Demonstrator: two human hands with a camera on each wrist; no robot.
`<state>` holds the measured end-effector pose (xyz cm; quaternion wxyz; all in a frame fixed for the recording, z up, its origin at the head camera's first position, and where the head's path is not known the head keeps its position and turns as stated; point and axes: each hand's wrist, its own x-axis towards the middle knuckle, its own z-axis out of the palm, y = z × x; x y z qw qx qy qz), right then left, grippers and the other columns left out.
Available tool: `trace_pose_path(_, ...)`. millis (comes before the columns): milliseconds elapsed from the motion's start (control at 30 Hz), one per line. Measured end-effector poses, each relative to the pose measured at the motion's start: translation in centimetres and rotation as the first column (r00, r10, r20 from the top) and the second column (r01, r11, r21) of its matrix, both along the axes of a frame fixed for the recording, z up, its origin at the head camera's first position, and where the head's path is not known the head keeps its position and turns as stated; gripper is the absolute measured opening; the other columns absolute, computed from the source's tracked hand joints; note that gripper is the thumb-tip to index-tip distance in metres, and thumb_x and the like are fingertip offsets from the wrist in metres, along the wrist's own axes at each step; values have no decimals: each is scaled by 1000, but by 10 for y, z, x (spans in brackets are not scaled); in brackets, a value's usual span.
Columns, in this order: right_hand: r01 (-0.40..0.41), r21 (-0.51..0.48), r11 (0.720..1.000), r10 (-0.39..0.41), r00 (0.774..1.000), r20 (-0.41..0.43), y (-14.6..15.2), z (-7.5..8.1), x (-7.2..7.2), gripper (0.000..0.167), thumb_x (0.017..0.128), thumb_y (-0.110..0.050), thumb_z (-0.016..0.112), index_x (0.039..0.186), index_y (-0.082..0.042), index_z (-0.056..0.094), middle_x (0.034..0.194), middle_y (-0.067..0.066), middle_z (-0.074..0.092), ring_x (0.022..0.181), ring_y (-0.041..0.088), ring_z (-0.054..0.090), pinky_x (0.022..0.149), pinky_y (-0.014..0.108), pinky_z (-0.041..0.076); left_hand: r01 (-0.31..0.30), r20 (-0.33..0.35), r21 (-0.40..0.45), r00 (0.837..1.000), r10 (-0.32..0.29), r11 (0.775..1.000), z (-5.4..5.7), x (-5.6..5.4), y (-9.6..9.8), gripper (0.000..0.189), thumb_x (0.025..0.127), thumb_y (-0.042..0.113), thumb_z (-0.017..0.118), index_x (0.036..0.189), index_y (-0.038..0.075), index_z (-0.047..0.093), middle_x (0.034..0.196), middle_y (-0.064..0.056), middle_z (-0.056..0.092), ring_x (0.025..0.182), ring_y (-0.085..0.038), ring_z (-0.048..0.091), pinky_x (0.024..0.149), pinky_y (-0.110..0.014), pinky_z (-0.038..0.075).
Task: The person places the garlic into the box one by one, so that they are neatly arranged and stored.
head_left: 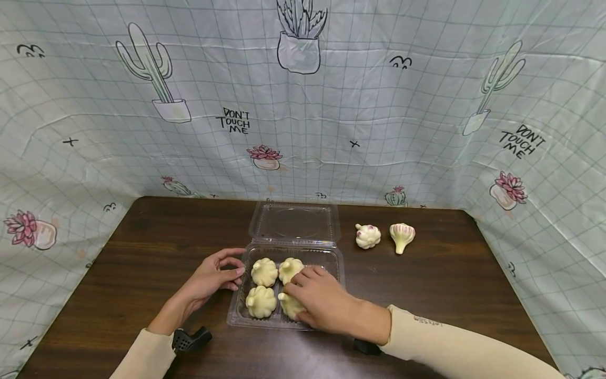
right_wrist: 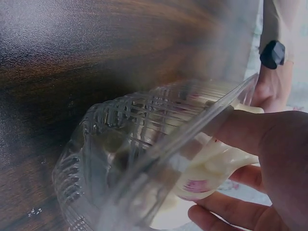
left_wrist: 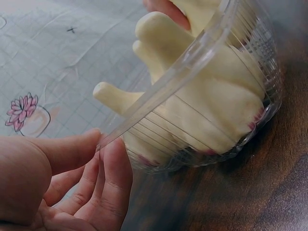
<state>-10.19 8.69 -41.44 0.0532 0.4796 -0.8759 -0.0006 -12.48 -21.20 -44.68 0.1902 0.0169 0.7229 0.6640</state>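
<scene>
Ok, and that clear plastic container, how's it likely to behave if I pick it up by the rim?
The clear plastic container will probably flex, as its see-through walls look thin. Its open lid, joined along the far edge, may flop or swing. It could also dip to the left, since the garlic bulbs visible inside sit toward that side.

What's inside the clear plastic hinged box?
The clear, hinged rectangular plastic box holds four cream, ribbed garlic bulbs. The right hand grips the front-right bulb, partly hiding it and the back-right one. In the head view, floor under hand and bulbs is covered.
</scene>
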Motion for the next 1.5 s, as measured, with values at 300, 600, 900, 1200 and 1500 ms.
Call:
trace_pose_path(300,-60,43,997,62,998,-30,-4,-1,-3,53,81,-39,92,125,-18,69,122,-2,72,119,18,63,106,34,51,3,-3,1,1000,-3,1000,0,1,0,59,106,4,63,158,-5,37,116,-11,62,84,-15,67,72,-27,61)
trace_pose_path(600,-104,56,993,107,993,-54,-8,-2,-3,54,79,-39,93,123,-19,70,121,-4,73,118,17,64,106,32,51,1,-2,2,1000,-1,1000,1,1,0,58,106,3,63,158,-6,38,115,-11,62,84,-15,67,72,-26,61)
trace_pose_path(900,-91,68,994,95,994,-52,-8,-5,-5,55,81,-44,91,123,-18,67,119,-7,73,116,16,62,103,30,50,4,-6,5,1000,-4,1000,0,1,-1,58,106,3,62,158,-6,38,115,-11,61,84,-15,67,71,-26,61)
trace_pose_path(1200,-77,89,993,86,992,-96,-8,-8,-5,56,80,-48,91,123,-19,71,121,-3,67,117,17,57,101,31,50,2,-7,1,1000,-2,1000,1,1,0,58,106,3,63,158,-6,38,115,-12,61,84,-15,66,71,-26,61)
trace_pose_path(1500,-61,44,997,63,997,-52,-7,-7,-6,57,79,-44,93,124,-17,70,120,-3,71,116,17,60,101,33,51,5,-4,2,1000,-5,1000,0,-1,0,58,106,4,63,158,-6,38,117,-13,61,84,-15,67,72,-27,61)
